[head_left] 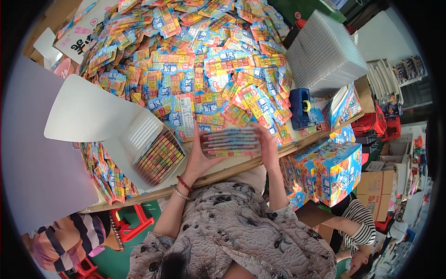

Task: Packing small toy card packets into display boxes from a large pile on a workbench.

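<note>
Between my two hands is a small stack of colourful flat packs, seen edge-on and slightly blurred. My left hand grips its left end, thumb below and fingers up. My right hand holds the right end with curled fingers. Just beyond lies a large heap of loose packs in blue, orange and yellow. To the left of my hands stands an open white box with its lid folded back. Rows of packs stand inside it beside a ribbed clear plastic tray.
A blue tape dispenser and a tall stack of clear plastic trays stand at the right. Filled printed boxes are piled below the wooden table edge. Another person in stripes sits at lower right; red stools stand at lower left.
</note>
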A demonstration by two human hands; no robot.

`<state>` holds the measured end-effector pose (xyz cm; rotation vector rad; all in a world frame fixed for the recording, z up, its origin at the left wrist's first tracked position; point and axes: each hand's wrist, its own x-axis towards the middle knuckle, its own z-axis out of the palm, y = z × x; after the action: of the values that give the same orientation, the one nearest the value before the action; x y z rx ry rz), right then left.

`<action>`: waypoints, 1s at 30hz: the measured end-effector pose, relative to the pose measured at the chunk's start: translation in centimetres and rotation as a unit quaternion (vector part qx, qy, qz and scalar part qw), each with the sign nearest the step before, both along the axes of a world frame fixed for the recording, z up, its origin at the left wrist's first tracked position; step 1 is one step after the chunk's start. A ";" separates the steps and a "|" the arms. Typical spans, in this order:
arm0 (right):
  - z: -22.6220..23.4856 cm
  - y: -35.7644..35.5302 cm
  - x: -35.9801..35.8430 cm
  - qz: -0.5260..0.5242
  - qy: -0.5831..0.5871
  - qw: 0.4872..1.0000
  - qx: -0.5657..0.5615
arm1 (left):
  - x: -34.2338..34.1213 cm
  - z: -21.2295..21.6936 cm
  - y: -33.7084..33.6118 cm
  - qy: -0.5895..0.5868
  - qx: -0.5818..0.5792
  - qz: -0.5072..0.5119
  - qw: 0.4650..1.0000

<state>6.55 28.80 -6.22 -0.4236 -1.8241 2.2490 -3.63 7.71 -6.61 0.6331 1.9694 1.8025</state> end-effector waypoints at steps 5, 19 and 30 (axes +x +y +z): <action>-1.1 -1.0 0.0 -0.044 0.004 0.995 0.088 | -0.3 -0.1 -0.1 0.036 -0.030 -0.063 0.997; 0.1 -6.3 -0.9 -0.124 -0.068 0.990 0.005 | 1.9 -1.0 -3.1 0.079 -0.066 -0.007 0.995; 1.2 0.4 0.1 0.120 -0.030 0.987 -0.107 | 1.8 -1.6 -3.3 0.059 -0.047 -0.014 0.997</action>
<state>6.63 29.24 -5.06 -0.3261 -1.7511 2.6354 -1.82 4.45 -8.23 0.7486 2.0967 1.6805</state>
